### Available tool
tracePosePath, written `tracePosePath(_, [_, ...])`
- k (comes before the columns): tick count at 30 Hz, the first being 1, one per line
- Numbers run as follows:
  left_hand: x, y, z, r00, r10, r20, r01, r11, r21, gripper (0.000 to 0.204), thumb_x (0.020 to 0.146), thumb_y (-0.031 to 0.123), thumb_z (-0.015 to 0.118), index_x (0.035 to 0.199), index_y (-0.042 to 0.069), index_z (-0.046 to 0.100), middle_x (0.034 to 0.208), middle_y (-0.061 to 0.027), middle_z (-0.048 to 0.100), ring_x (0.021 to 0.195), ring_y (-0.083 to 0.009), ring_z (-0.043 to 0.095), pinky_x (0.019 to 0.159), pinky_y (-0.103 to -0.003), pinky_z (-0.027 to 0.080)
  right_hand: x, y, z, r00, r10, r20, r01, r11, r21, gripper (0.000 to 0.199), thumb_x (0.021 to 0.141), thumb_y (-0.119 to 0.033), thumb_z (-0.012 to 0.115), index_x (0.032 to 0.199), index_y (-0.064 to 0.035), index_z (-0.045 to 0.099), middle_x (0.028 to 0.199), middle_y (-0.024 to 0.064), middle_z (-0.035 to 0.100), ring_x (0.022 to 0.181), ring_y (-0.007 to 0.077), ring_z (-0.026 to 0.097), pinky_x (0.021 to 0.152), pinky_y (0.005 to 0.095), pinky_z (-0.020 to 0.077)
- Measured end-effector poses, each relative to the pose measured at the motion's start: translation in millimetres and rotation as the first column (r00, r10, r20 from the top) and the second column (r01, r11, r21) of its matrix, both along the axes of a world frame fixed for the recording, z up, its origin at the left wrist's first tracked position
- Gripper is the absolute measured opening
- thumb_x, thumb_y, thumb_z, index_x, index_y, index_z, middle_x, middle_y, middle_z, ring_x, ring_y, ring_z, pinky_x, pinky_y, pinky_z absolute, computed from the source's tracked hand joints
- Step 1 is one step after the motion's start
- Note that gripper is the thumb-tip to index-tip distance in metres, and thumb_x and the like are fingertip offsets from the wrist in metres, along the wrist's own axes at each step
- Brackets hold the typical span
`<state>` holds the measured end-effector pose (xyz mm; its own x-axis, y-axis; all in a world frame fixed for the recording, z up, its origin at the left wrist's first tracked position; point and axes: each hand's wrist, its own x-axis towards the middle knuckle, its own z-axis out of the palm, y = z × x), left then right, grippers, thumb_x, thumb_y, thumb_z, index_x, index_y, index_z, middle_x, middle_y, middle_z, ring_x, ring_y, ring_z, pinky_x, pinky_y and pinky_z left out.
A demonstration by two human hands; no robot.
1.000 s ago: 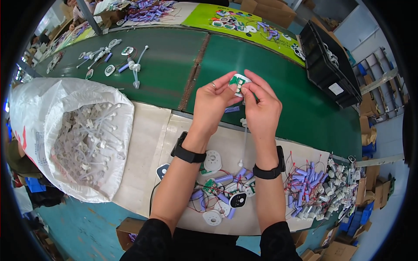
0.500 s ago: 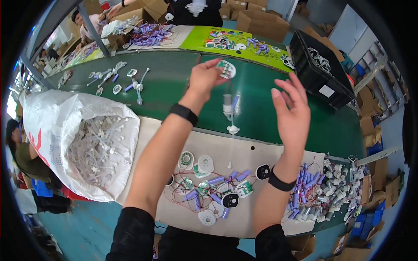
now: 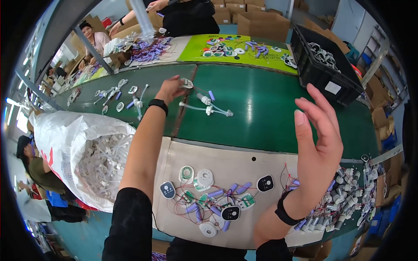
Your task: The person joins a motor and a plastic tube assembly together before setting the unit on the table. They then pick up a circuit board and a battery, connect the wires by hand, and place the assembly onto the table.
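Note:
Over the green work surface (image 3: 257,126), my left hand (image 3: 171,89) is closed at the edge of a small white-rimmed circuit board (image 3: 187,83). Thin wires run from this board to a small cylindrical motor (image 3: 203,98) and a purple battery cell (image 3: 212,95). White tubing with a plastic fitting (image 3: 209,110) spreads out on the green surface below the motor. My right hand (image 3: 321,132) is raised over the right side, holding nothing, its fingers apart. Between my forearms, several wired boards, purple cells and a black-faced round cover (image 3: 230,213) lie on the beige mat (image 3: 209,152).
A white sack (image 3: 56,139) of plastic tube fittings stands at the left. Motors and cells are heaped (image 3: 344,195) at the right. A black crate (image 3: 324,80) of white parts sits far right. Similar assemblies (image 3: 137,102) lie far left; people work beyond.
My left hand has moved left with the circuit board, and the hanging motor and tubing now lie on the green surface. My right hand has shifted right, nearer to me.

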<state>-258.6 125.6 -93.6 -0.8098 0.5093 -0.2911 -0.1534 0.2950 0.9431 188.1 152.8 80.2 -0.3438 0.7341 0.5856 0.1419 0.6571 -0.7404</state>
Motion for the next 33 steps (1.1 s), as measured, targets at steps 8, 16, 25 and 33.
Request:
tracePosePath(8, [88, -154, 55, 0.765, -0.339, -0.547, 0.213, 0.936, -0.282, 0.034, 0.092, 0.023, 0.066, 0.121, 0.004, 0.068, 0.096, -0.0136, 0.074, 0.083, -0.0157, 0.067, 0.076, -0.031, 0.053, 10, -50, 23, 0.998, 0.009, -0.060, 0.002, 0.981, 0.193, 0.017, 0.092, -0.004, 0.063, 0.106, 0.0032, 0.068, 0.129, 0.0152, 0.062, 0.109, 0.0227, 0.063, 0.093, 0.0316, 0.0483])
tracePosePath(16, [220, -312, 25, 0.770, -0.266, -0.580, 0.192, 0.964, -0.186, 0.033, 0.088, 0.013, 0.072, 0.119, 0.003, 0.066, 0.108, -0.0078, 0.065, 0.086, -0.0117, 0.061, 0.070, -0.025, 0.050, 32, -89, 27, 1.000, 0.000, 0.016, -0.002, 0.990, 0.141, 0.017, 0.093, -0.006, 0.064, 0.106, 0.0027, 0.069, 0.117, 0.0146, 0.068, 0.108, 0.0219, 0.063, 0.095, 0.0311, 0.0473])
tracePosePath(25, [252, -343, -14, 0.580, -0.315, -0.751, 0.160, 0.948, -0.273, 0.049, 0.079, 0.012, 0.077, 0.126, 0.007, 0.061, 0.134, -0.0171, 0.051, 0.122, -0.0368, 0.047, 0.104, -0.044, 0.039, 153, -49, -43, 0.757, -0.058, 0.651, 0.194, 0.971, -0.139, 0.020, 0.095, -0.010, 0.063, 0.112, -0.0024, 0.069, 0.085, 0.0031, 0.067, 0.070, 0.0087, 0.057, 0.064, 0.0245, 0.0468])
tracePosePath(33, [255, -340, -21, 0.560, -0.369, -0.742, 0.188, 0.929, -0.320, 0.045, 0.087, 0.012, 0.070, 0.131, 0.009, 0.059, 0.141, -0.0139, 0.049, 0.128, -0.0341, 0.044, 0.107, -0.042, 0.036, 264, -21, -89, 0.555, -0.342, 0.758, 0.333, 0.927, 0.175, 0.025, 0.085, -0.003, 0.064, 0.110, -0.0038, 0.070, 0.092, 0.0163, 0.071, 0.080, 0.0280, 0.069, 0.070, 0.0370, 0.0522])
